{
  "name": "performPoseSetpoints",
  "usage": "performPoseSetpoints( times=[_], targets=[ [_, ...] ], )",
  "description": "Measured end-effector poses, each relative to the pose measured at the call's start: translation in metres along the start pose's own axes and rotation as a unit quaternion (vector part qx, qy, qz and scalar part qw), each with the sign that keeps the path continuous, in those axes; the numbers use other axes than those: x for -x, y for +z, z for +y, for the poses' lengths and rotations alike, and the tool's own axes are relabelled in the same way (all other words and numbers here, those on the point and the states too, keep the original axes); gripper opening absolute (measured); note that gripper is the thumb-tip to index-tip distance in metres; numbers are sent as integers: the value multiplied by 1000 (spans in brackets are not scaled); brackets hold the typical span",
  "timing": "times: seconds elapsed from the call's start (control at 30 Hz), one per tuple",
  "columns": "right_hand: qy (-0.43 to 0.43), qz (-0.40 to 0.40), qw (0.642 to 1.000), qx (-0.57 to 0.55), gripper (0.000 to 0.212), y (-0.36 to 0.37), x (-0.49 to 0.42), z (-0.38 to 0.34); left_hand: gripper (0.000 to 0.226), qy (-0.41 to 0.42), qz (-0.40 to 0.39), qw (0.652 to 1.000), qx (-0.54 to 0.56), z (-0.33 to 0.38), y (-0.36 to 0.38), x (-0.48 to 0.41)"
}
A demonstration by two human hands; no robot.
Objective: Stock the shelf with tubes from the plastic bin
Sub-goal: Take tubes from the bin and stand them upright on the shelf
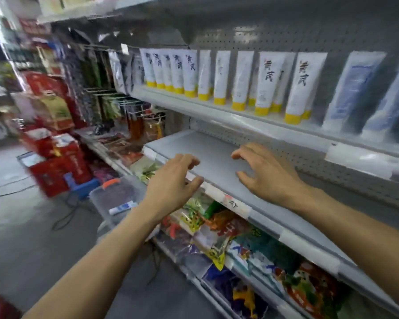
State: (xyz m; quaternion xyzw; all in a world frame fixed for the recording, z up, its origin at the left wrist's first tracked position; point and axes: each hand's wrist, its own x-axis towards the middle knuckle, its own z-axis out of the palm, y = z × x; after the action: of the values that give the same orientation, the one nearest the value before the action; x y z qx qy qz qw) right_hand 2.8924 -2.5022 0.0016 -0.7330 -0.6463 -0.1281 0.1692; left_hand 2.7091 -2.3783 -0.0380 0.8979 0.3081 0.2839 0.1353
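A grey shelf board (207, 155) stands bare in front of me. My right hand (267, 178) hovers over it with fingers spread and nothing in it. My left hand (173, 185) is at the shelf's front edge, fingers apart, also holding nothing. Below and to the left, a clear plastic bin (115, 196) with an orange latch sits on the floor, and one white and blue tube (123, 207) shows inside it. On the shelf above, white tubes with yellow caps (265, 84) stand upright in a row.
Blue and white packets (355, 93) stand at the right of the upper shelf. Bagged snacks (228, 238) fill the shelf below. Red boxes (55, 157) are stacked on the floor at the left, and a dark cable (65, 217) lies beside the bin.
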Motion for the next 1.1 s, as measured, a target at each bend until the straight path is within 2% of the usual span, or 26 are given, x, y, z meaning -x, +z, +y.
performPoseSetpoints(
  times=[0.2, 0.37, 0.5, 0.67, 0.87, 1.1],
  targets=[
    [-25, -71, 995, -62, 31, 117, -115, -75, 32, -98, 0, 994, -49, -166, -41, -10],
    [-42, -153, 981, -113, 27, 212, -194, -132, 30, -191, -48, 978, -73, -286, -55, -14],
    [-16, -240, 960, -141, 29, 287, -238, -155, 30, -241, -92, 964, -66, -353, -43, -23],
    [2, -325, 934, -147, 29, 385, -287, -162, 30, -307, -150, 939, -26, -434, 2, -38],
    [18, -402, 901, -164, 17, 517, -352, -158, 35, -358, -216, 909, -3, -540, 70, -73],
    [59, -494, 857, -136, 38, 685, -401, -152, 45, -433, -305, 848, 12, -670, 190, -117]
  ],
)
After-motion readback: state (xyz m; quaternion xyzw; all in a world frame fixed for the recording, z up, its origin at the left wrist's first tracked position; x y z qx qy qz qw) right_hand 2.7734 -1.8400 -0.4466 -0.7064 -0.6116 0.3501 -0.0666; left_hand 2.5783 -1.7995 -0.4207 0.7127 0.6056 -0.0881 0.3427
